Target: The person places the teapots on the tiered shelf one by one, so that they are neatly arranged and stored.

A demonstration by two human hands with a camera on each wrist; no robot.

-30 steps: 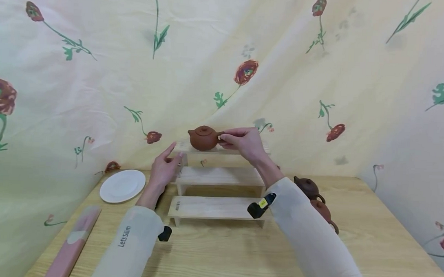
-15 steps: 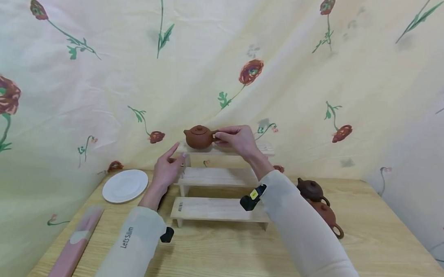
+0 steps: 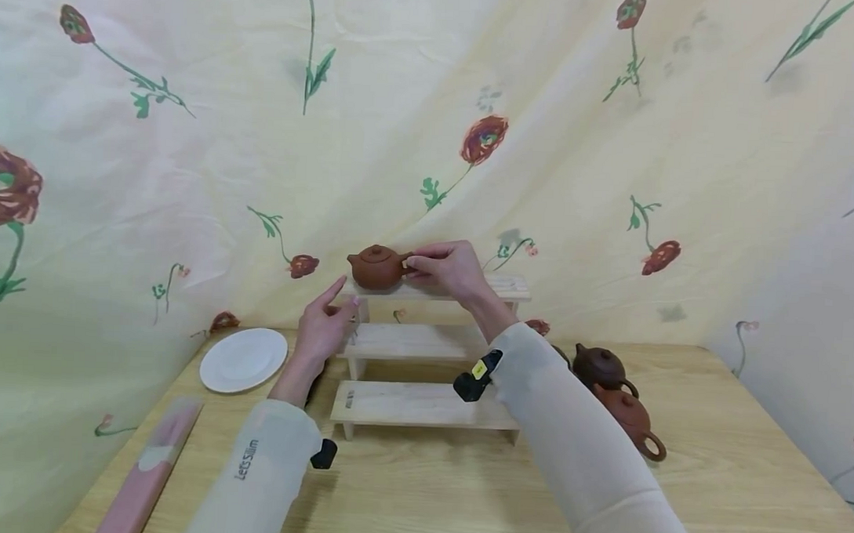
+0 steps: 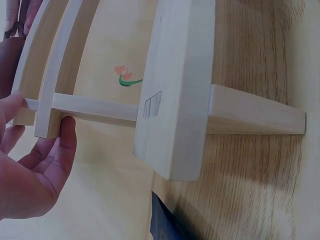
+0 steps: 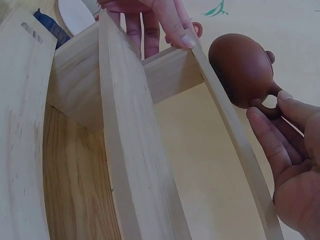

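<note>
A reddish-brown clay teapot (image 3: pixel 376 268) is at the left end of the top tier, its spout to the left. My right hand (image 3: pixel 455 272) pinches its handle between thumb and fingers, plainly seen in the right wrist view. Under the teapot is a pale wooden three-tier stand (image 3: pixel 415 403). My left hand (image 3: pixel 322 322) grips the stand's left end at the upper tiers. From the left wrist view, its fingers (image 4: pixel 67 145) curl round the edge of a board. Whether the teapot's base fully rests on the board I cannot tell.
Right of the stand, a dark brown teapot (image 3: pixel 598 367) and a reddish teapot (image 3: pixel 627 415) stand close together on the wooden table (image 3: pixel 419 486). A white plate (image 3: pixel 243 360) lies at the back left, with a long pink box (image 3: pixel 144 476) before it. A dark blue object (image 4: pixel 165 220) is beside the stand.
My right hand has slid the teapot leftward along the top tier, toward its left end. The left hand keeps its place on the stand. The head view has shifted slightly.
</note>
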